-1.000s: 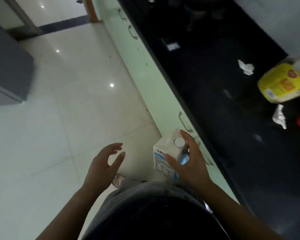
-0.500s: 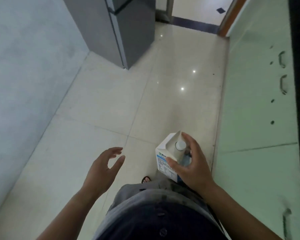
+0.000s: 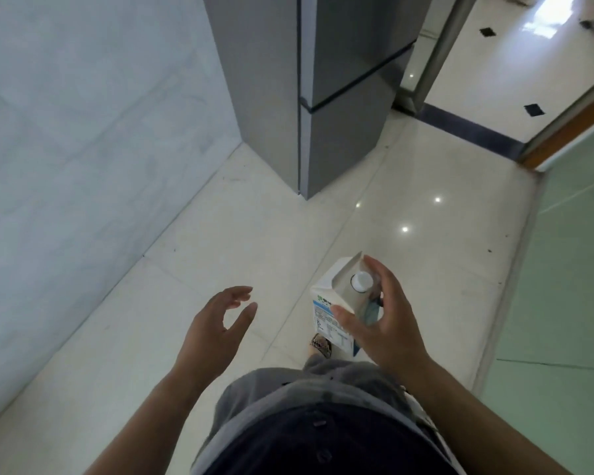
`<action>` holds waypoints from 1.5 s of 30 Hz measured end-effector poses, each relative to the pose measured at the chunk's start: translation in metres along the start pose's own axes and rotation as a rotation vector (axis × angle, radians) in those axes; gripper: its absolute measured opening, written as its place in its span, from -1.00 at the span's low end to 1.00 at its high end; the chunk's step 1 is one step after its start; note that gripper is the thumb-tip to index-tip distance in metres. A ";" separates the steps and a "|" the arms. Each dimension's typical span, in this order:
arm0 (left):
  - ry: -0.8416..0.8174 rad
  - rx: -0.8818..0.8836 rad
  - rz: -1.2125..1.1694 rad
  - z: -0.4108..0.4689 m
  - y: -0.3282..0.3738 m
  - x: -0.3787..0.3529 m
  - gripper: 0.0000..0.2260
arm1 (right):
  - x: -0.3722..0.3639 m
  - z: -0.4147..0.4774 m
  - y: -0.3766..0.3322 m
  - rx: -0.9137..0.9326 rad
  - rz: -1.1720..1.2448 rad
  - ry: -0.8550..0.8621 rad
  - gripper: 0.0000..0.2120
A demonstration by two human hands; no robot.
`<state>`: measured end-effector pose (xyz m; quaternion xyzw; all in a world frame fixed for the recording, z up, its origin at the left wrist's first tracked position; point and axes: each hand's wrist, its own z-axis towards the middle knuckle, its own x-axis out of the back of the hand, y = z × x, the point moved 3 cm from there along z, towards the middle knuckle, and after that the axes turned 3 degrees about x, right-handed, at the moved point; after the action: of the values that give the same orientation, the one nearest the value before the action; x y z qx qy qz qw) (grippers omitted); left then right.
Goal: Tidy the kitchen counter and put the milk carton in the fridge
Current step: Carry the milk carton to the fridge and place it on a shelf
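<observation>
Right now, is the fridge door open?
No, the fridge stands with its grey doors closed flat, and only a thin dark seam shows between them.

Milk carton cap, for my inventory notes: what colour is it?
White cap on the milk carton, head view.

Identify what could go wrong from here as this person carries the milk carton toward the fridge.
1. Only the right hand grips the white-and-blue cardboard milk carton, near its top, so it might slip and drop.
2. The tall grey fridge is shut; the empty left hand must open it, or the carton could bump the door.
3. The glossy pale tiled floor looks slick, so a misstep is possible.
</observation>
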<state>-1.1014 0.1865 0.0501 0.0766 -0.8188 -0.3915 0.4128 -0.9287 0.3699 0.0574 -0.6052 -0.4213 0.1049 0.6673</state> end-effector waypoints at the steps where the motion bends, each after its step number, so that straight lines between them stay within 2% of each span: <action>1: 0.010 -0.001 -0.006 0.016 0.009 0.002 -0.70 | 0.003 0.022 -0.004 0.005 0.004 -0.004 -0.24; 5: 0.014 0.011 -0.001 0.071 0.031 0.010 -0.66 | 0.011 0.094 -0.009 0.012 -0.002 -0.014 -0.25; 9: 0.012 0.026 -0.015 0.142 0.047 0.022 -0.74 | 0.010 0.163 -0.010 0.016 -0.029 0.000 -0.26; 12: 0.013 -0.009 -0.024 0.211 0.067 0.037 -0.64 | 0.006 0.228 -0.018 0.019 -0.034 0.052 -0.26; 15: 0.010 -0.077 -0.024 0.291 0.096 0.058 -0.59 | 0.004 0.302 -0.035 0.041 -0.031 0.139 -0.24; 21: -0.017 -0.239 0.004 0.441 0.177 0.119 -0.72 | 0.008 0.431 -0.083 0.074 0.019 0.270 -0.22; 25: -0.010 -0.399 0.046 0.508 0.244 0.141 -0.72 | 0.011 0.486 -0.107 0.119 0.030 0.377 -0.25; 29: 0.028 -0.575 0.052 0.543 0.313 0.146 -0.66 | 0.021 0.522 -0.124 0.137 0.036 0.465 -0.25; 33: 0.019 -0.644 -0.033 0.560 0.357 0.136 -0.60 | 0.035 0.544 -0.134 0.152 0.054 0.542 -0.18; 39: -0.036 -0.635 -0.157 0.566 0.372 0.118 -0.46 | 0.047 0.559 -0.134 0.148 0.038 0.583 -0.15; 45: -0.002 -0.593 -0.246 0.564 0.377 0.106 -0.34 | 0.050 0.558 -0.130 0.161 0.035 0.593 -0.13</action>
<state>-1.5109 0.7219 0.1817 0.0510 -0.6542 -0.6599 0.3661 -1.3301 0.7716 0.1472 -0.5617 -0.1882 -0.0319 0.8050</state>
